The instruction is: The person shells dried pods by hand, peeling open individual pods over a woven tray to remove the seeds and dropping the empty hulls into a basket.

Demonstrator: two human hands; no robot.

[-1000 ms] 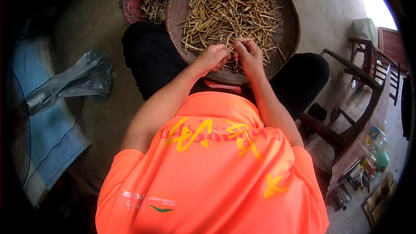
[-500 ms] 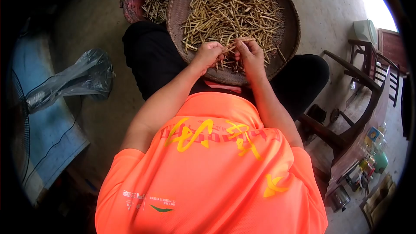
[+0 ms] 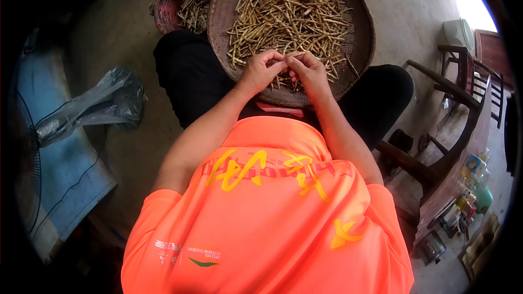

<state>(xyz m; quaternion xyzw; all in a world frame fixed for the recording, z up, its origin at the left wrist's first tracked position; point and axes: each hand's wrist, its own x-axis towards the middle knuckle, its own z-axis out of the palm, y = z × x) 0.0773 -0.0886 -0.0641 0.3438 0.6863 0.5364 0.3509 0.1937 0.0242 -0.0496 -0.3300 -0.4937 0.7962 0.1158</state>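
A round woven tray (image 3: 362, 32) rests over my lap, heaped with dry, tan pods (image 3: 289, 16). Above the tray's near part, my left hand (image 3: 262, 69) and my right hand (image 3: 308, 72) meet at the fingertips. Both are closed in a pinch. Whatever lies between the fingertips is too small and covered to make out. Under and beside the fingers lie more pods. Behind my left knee, a reddish basin (image 3: 166, 8) holds shorter dry pieces (image 3: 194, 8).
A clear plastic bag (image 3: 117, 98) hangs at the left by a blue board (image 3: 79, 179) and a fan (image 3: 28, 158). On the right are wooden chairs (image 3: 460, 90), a pale bucket (image 3: 458, 34), a metal cup (image 3: 432, 247) and bottles.
My left hand has moved right and its fingertips now meet those of my right hand. The thin pod piece seen between the hands earlier no longer shows.
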